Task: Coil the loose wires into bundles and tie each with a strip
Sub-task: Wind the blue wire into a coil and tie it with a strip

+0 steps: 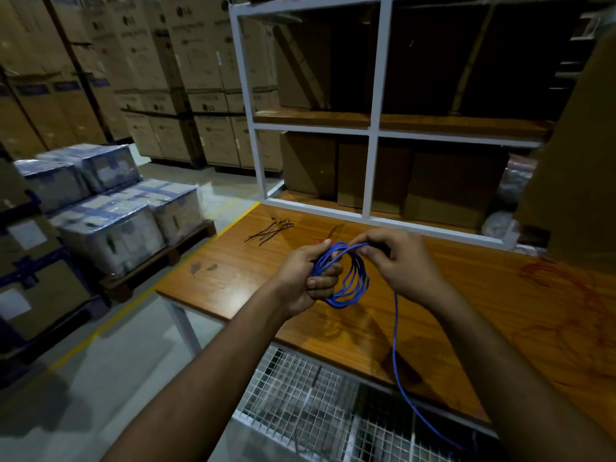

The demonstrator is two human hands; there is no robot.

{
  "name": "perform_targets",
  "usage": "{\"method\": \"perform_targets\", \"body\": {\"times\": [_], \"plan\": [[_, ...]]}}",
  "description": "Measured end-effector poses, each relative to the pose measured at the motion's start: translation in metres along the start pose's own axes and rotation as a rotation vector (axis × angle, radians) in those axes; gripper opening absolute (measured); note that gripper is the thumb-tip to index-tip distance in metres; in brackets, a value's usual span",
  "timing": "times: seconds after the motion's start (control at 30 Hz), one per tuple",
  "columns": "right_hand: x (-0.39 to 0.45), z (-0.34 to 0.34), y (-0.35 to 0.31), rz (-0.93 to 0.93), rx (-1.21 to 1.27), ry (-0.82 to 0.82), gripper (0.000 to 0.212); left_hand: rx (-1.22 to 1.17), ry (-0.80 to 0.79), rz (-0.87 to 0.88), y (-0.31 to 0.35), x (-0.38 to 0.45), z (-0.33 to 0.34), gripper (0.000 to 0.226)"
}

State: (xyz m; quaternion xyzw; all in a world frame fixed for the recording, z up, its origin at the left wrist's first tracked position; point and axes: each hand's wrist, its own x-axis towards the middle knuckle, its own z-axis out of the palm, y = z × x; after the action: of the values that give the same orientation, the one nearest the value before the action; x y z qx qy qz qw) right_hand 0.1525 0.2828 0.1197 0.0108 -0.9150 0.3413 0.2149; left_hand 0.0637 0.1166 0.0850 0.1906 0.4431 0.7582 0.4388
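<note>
Head view, both hands gripping blue wire point(353, 281) (above table edge point(333, 351)).

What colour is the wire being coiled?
Blue wire, seen best in the head view, the only one.

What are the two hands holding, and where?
The left hand grips the blue wire coil by its left side; the right hand pinches the strand at the coil's top.

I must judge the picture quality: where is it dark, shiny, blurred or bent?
Head view: dim overall, the shelf compartments nearly black; glare patches on the table; wide-angle bending at the edges; wrapped boxes slightly blurred; the blue wire and both hands, left and right, fairly sharp.
</note>
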Motion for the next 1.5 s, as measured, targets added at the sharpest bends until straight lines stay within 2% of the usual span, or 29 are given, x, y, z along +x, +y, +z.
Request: {"method": "perform_targets", "body": {"times": [0.07,0.13,0.2,0.23,0.37,0.47,0.53,0.63,0.7,0.77,0.87,0.97,1.0,1.07,1.13,1.2,1.27,1.3,1.37,1.43,1.5], "plan": [[0.007,-0.005,-0.001,0.036,0.01,0.071,0.004,0.017,-0.054,-0.025,-0.001,-0.002,0.001,0.033],[0.016,-0.009,0.005,0.18,0.109,0.076,0.028,-0.012,-0.117,-0.042,0.0,-0.004,0.001,0.034],[0.021,-0.011,0.011,0.358,0.259,-0.022,0.046,-0.054,-0.151,-0.054,0.004,-0.006,-0.002,0.036],[0.021,-0.009,0.016,0.41,0.305,-0.089,0.048,-0.073,-0.165,-0.056,0.006,-0.007,-0.003,0.037],[0.006,0.007,0.041,0.414,0.424,-0.217,0.029,-0.197,-0.144,0.03,0.019,-0.011,-0.009,0.034],[-0.012,0.022,0.047,0.322,0.437,-0.232,0.023,-0.239,-0.003,0.156,0.031,-0.01,-0.014,0.037],[-0.024,0.037,0.047,0.254,0.249,-0.234,0.021,-0.232,0.098,0.219,0.036,-0.008,-0.016,0.038],[-0.043,0.054,0.039,0.183,-0.246,-0.346,0.023,-0.196,0.203,0.298,0.042,-0.002,-0.02,0.037],[-0.052,0.051,0.019,0.086,-0.385,-0.441,0.039,-0.158,0.242,0.311,0.042,0.002,-0.023,0.036],[-0.054,0.043,-0.005,-0.059,-0.41,-0.501,0.055,-0.125,0.269,0.29,0.036,0.005,-0.022,0.036],[-0.048,0.025,-0.033,-0.229,-0.489,-0.34,0.046,-0.005,0.309,0.263,0.023,0.007,-0.014,0.036],[-0.037,0.011,-0.037,-0.34,-0.408,-0.039,0.015,0.108,0.298,0.231,0.008,0.005,-0.001,0.036],[-0.033,0.008,-0.034,-0.347,-0.363,0.059,0.006,0.114,0.27,0.21,0.004,0.004,0.002,0.036],[-0.023,0.006,-0.028,-0.246,-0.295,0.171,0.012,0.106,0.225,0.163,-0.002,0.002,0.007,0.036],[-0.015,0.004,-0.022,-0.112,-0.232,0.115,0.011,0.037,0.169,0.125,-0.004,0.001,0.008,0.035],[-0.011,-0.002,-0.018,-0.032,-0.167,-0.066,0.011,-0.046,0.113,0.108,-0.003,0.0,0.007,0.034],[-0.009,-0.012,-0.015,-0.04,-0.131,-0.204,0.026,-0.086,0.096,0.092,-0.003,-0.003,0.004,0.032],[-0.008,-0.017,-0.014,-0.057,-0.116,-0.217,0.03,-0.091,0.097,0.08,-0.003,-0.005,0.002,0.032],[-0.004,-0.024,-0.014,-0.091,-0.117,-0.125,0.026,-0.077,0.08,0.048,-0.005,-0.009,0.002,0.032],[0.004,-0.027,-0.015,-0.123,-0.189,0.03,0.011,-0.055,0.027,0.016,-0.008,-0.011,0.004,0.034],[0.014,-0.026,-0.013,-0.156,-0.217,0.099,0.008,-0.055,-0.036,-0.006,-0.009,-0.013,0.007,0.037]]}}
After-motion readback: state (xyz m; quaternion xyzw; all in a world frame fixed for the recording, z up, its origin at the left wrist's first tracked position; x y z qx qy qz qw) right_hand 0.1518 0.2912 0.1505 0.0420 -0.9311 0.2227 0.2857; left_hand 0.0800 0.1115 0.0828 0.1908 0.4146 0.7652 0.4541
